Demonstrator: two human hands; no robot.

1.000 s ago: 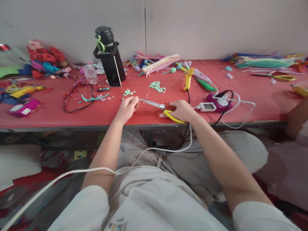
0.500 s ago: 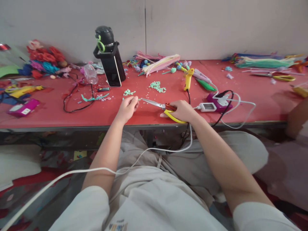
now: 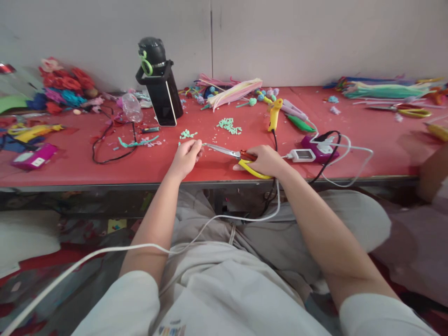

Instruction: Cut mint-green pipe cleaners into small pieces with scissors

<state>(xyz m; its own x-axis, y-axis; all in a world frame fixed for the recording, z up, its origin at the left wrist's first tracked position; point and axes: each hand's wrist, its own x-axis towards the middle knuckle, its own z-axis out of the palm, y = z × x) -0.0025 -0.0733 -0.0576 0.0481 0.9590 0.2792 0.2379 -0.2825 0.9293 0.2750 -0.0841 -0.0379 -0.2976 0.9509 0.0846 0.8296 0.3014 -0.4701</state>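
Observation:
My right hand (image 3: pixel 265 160) grips yellow-handled scissors (image 3: pixel 234 154) near the front edge of the red table (image 3: pixel 105 163); the blades point left toward my left hand (image 3: pixel 186 156). My left hand is closed in a pinch just at the blade tips, holding something too small to make out. Two little heaps of mint-green cut pieces (image 3: pixel 228 125) lie on the table just beyond my hands, the smaller heap (image 3: pixel 187 134) to the left.
A black bottle stand with a phone (image 3: pixel 160 91) rises behind. A yellow glue gun (image 3: pixel 273 114), a white charger (image 3: pixel 303 155) and cables lie to the right. Pipe-cleaner bundles (image 3: pixel 234 92) and finished flowers (image 3: pixel 65 88) line the back. Another person's arm (image 3: pixel 432 170) rests at the right edge.
Almost nothing has moved; the scissor tips have edged slightly closer to my left hand's fingers.

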